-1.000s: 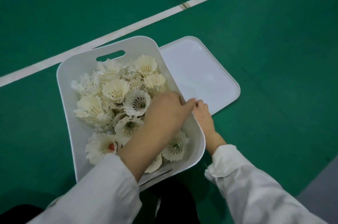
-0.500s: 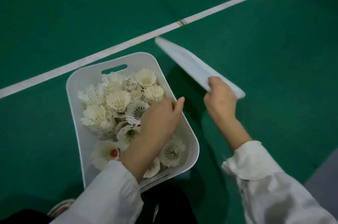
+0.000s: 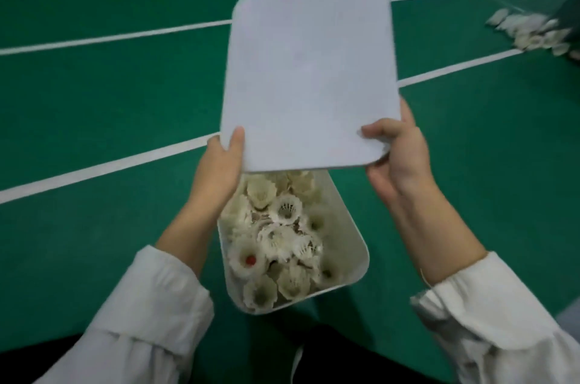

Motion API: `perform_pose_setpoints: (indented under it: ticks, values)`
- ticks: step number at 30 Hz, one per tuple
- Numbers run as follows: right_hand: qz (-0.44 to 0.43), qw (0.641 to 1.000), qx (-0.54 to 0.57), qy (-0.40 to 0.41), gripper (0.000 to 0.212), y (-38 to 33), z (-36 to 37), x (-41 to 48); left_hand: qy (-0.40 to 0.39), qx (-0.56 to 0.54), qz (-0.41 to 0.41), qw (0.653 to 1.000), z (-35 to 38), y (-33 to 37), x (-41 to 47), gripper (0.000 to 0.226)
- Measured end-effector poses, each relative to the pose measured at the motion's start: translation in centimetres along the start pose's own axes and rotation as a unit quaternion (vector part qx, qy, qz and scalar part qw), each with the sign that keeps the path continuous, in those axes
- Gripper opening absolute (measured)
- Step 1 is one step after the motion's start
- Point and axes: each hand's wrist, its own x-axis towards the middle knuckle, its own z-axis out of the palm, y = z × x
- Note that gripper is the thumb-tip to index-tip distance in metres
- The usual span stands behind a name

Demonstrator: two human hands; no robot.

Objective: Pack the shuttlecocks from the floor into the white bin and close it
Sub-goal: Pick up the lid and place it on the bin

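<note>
the white lid was held tilted above the white bin on the green floor, gripped at its near corners by the left hand and right hand. shuttlecocks filled the bin; more shuttlecocks lay far right.

Both arms reach forward in white sleeves. The left hand and right hand are raised, fingers pinching the lid at its near corners.
</note>
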Motion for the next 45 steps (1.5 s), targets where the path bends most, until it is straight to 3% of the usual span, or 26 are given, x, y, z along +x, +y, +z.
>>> perform_pose_setpoints:
  ticks: [3, 5, 7, 10, 12, 14, 16, 24, 28, 35, 39, 45]
  values:
    - [0.073, 0.995, -0.036, -0.064, 0.053, 2.1, -0.7, -2.3, 0.008, -0.104, -0.042, 0.994, -2.5, -3.1, -1.1, 0.053]
    - [0.076, 0.988, -0.102, -0.085, 0.034, 3.5, -2.2, -3.9, 0.027, -0.104, -0.05, 0.993, -3.1, -5.3, -3.3, 0.039]
    - [0.06, 0.97, -0.229, -0.063, 0.019, 4.9, -4.1, -4.9, 0.048, -0.072, -0.048, 0.995, -3.0, -7.2, -6.0, 0.039]
    - [0.075, 0.909, -0.408, -0.033, 0.039, 7.3, -7.4, -5.6, 0.057, -0.051, -0.041, 0.996, -1.9, -9.2, -9.5, 0.042]
    - [0.108, 0.886, -0.449, -0.031, 0.044, 10.1, -11.2, -5.1, 0.064, -0.038, -0.054, 0.996, -0.8, -10.1, -10.9, 0.042]
    - [0.122, 0.876, -0.466, -0.032, 0.037, 11.6, -13.2, -5.2, 0.062, -0.035, -0.049, 0.996, 0.3, -10.5, -12.0, 0.037]
    - [0.121, 0.887, -0.446, -0.023, 0.036, 11.0, -12.0, -6.6, 0.053, -0.039, -0.043, 0.997, 1.3, -10.8, -12.6, 0.025]
    - [0.133, 0.908, -0.396, 0.019, 0.026, 12.6, -10.9, -6.1, 0.063, -0.068, -0.047, 0.995, 2.4, -12.5, -11.0, 0.015]
    - [0.117, 0.886, -0.448, 0.019, 0.015, 12.5, -10.4, -4.5, 0.063, -0.073, -0.06, 0.994, 2.9, -13.9, -9.9, 0.018]
    - [0.125, 0.815, -0.561, -0.072, 0.04, 12.0, -6.6, 1.9, 0.017, -0.073, -0.077, 0.994, 2.4, -12.5, -2.8, 0.038]
    - [0.113, 0.814, -0.565, -0.07, 0.046, 12.7, -5.1, 5.9, 0.014, -0.039, -0.092, 0.995, 2.4, -11.0, 2.8, 0.045]
    - [0.105, 0.787, -0.602, -0.09, 0.049, 14.2, -4.1, 10.9, 0.014, -0.13, -0.131, 0.983, 2.4, -9.8, 8.8, 0.046]
